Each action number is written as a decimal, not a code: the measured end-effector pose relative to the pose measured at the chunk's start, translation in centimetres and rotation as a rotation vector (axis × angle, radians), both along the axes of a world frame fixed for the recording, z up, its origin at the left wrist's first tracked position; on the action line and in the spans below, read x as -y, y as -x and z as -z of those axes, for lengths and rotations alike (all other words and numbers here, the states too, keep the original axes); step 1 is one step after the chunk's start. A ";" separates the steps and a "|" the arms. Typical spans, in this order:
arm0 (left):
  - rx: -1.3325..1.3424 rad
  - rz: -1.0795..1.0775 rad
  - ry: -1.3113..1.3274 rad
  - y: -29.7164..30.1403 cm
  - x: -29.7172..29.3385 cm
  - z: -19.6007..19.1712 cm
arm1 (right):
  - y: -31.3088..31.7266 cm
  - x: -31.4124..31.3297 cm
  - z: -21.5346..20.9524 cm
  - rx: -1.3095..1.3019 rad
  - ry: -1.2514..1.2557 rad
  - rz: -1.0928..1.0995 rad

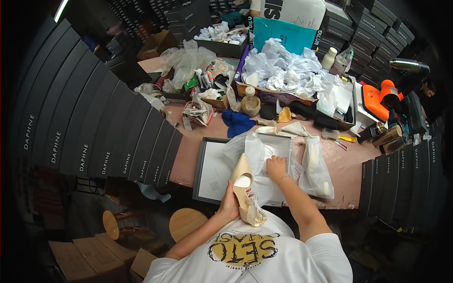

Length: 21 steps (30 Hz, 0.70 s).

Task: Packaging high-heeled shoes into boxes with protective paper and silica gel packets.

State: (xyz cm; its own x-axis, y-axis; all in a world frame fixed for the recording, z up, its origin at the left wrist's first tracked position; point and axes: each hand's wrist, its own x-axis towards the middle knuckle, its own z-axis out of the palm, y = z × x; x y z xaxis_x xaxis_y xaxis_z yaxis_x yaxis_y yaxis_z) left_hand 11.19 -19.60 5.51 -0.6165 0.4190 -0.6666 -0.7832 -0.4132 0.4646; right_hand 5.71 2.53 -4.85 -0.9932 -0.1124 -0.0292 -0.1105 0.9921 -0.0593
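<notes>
A beige pointed-toe shoe [242, 170] with a string of pearls at its strap stands toe up in front of my chest. My left hand [228, 205] is closed around its side. White tissue paper [254, 152] spreads inside an open grey shoebox [276, 137] on the table. Over the box, my right hand [276, 168] has its fingers bent down onto the paper; the fingertips are partly hidden. The white-lined lid [207, 162] lies beside the box on the left. Right of the box rests a long bundle wrapped in white tissue [315, 162].
Stacks of dark shoeboxes rise at left [85, 108] and right [401, 181]. Behind the work spot stand a carton of crumpled paper [288, 66], a glass jar [250, 104], a blue cloth [237, 123], a yellow-handled brush [337, 136] and an orange device [375, 101].
</notes>
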 end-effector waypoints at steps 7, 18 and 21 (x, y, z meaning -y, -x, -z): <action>-0.044 -0.022 -0.060 -1.2 0.0 -0.4 | -4.1 5.6 -11.5 -0.094 0.406 -0.461; 0.023 -0.024 0.001 -1.9 0.3 1.0 | -7.6 2.9 -11.1 -0.102 0.478 -0.273; -0.031 0.027 -0.038 -2.6 -1.7 -0.1 | -6.3 4.5 -9.2 -0.127 0.412 -0.387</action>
